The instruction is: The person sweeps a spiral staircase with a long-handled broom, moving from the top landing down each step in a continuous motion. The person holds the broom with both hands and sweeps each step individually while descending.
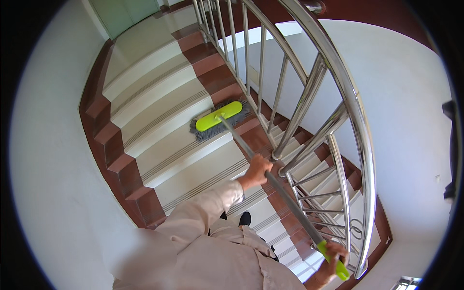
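A long-handled broom with a lime-green head [219, 116] and grey bristles lies across a tiled stair tread, its right end close to the foot of the railing. My left hand [256, 169] is closed round the middle of the grey handle [290, 203]. At the lower right, my right hand [331, 261] grips the green end grip, beside the lower end of the metal railing. The handle slants from the broom head down to the right. Beige sleeves cover my arms, and one dark shoe [245, 219] shows on the steps below.
Cream steps [174, 145] with red-brown tiled borders run between a white wall [54, 145] on the left and a shiny metal railing [362, 145] on the right. Another flight [326, 177] shows beyond the balusters. A pale green door [127, 14] stands at the top.
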### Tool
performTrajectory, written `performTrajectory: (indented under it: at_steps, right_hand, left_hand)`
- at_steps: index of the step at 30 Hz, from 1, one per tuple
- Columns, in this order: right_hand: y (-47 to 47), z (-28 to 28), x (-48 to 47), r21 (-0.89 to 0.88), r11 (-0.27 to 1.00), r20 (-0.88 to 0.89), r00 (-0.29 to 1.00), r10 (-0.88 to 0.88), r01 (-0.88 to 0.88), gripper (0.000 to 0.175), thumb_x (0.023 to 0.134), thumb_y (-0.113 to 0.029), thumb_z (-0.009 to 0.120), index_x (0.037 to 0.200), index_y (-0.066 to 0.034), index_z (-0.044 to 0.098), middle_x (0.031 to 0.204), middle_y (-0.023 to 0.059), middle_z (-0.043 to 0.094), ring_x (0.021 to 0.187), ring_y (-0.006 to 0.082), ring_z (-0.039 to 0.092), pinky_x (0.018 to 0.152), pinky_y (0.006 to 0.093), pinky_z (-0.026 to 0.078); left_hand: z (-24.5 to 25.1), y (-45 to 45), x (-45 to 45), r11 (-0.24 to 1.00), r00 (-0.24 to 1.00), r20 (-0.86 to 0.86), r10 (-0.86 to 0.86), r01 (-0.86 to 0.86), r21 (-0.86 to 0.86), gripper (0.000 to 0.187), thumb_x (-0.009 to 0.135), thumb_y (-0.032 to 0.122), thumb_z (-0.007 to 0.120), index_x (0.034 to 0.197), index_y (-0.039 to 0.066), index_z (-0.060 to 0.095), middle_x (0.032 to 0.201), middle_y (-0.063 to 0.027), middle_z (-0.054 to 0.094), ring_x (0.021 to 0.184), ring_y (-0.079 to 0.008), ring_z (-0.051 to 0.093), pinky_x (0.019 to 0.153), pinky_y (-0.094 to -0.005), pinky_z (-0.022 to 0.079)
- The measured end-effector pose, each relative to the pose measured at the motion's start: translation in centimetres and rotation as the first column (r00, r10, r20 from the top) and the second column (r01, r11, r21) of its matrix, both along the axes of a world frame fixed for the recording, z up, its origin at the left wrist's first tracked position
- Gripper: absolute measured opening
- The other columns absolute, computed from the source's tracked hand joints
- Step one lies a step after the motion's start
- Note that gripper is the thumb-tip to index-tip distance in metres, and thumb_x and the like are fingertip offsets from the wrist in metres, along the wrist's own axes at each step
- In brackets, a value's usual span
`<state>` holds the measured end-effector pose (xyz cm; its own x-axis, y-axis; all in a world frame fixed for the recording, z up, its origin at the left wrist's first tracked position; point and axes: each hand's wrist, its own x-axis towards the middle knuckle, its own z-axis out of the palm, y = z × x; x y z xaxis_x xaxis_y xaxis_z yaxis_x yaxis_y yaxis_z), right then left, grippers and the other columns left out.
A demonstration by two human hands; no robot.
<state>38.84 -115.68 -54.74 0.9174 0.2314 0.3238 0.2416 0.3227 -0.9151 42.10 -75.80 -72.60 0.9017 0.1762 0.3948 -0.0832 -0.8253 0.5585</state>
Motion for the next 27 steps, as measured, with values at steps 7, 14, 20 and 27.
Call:
performTrajectory:
  at_steps: [7, 14, 20, 27]
  right_hand:
    - [-5.9, 3.7, -0.3, 0.175, 0.938, -0.169, 0.948, -0.271, 0.299, 0.015, 0.094, -0.019, 0.06, 0.094, -0.0069, 0.05, 0.073, 0.0081, 0.049, 0.073, 0.0209, 0.051, 0.078, 0.0381, 0.045]
    - [-0.6, 3.4, 1.3, 0.15, 0.973, -0.202, 0.969, -0.142, 0.174, 0.015, 0.096, -0.02, 0.057, 0.094, -0.008, 0.048, 0.074, 0.0062, 0.044, 0.076, 0.0198, 0.05, 0.083, 0.037, 0.044]
    - [4.3, 2.0, 1.1, 0.027, 0.999, -0.137, 0.99, 0.027, -0.023, 0.02, 0.096, -0.017, 0.053, 0.082, -0.009, 0.043, 0.074, 0.0064, 0.043, 0.074, 0.0193, 0.049, 0.083, 0.0387, 0.046]
    - [5.4, 2.2, -2.6, 0.282, 0.954, -0.285, 0.94, 0.186, -0.103, 0.004, 0.087, -0.004, 0.06, 0.087, -0.002, 0.057, 0.072, 0.0143, 0.055, 0.069, 0.0295, 0.057, 0.076, 0.0477, 0.052]
  left_hand:
    - [1.6, -9.1, -4.3, 0.997, 0.998, -0.051, -0.04, 0.037, -0.068, 0.035, 0.073, 0.026, 0.078, 0.062, 0.015, 0.047, 0.068, -0.0031, 0.05, 0.078, -0.0258, 0.05, 0.082, -0.0419, 0.036]
    - [0.1, -3.5, -2.4, 0.999, 0.997, 0.062, 0.042, -0.044, 0.029, 0.032, 0.063, 0.023, 0.077, 0.054, 0.01, 0.05, 0.06, -0.0094, 0.054, 0.068, -0.034, 0.057, 0.067, -0.0471, 0.042]
    - [0.3, 3.2, -6.1, 0.972, 0.968, -0.118, 0.221, -0.209, 0.104, 0.024, 0.065, 0.019, 0.074, 0.056, 0.011, 0.054, 0.066, -0.0069, 0.058, 0.072, -0.0323, 0.056, 0.073, -0.0453, 0.04]
    - [-0.3, 0.9, -20.6, 0.937, 0.94, -0.064, 0.334, -0.339, -0.082, 0.022, 0.062, 0.006, 0.069, 0.066, 0.014, 0.048, 0.067, -0.0035, 0.052, 0.076, -0.0274, 0.05, 0.075, -0.042, 0.036]
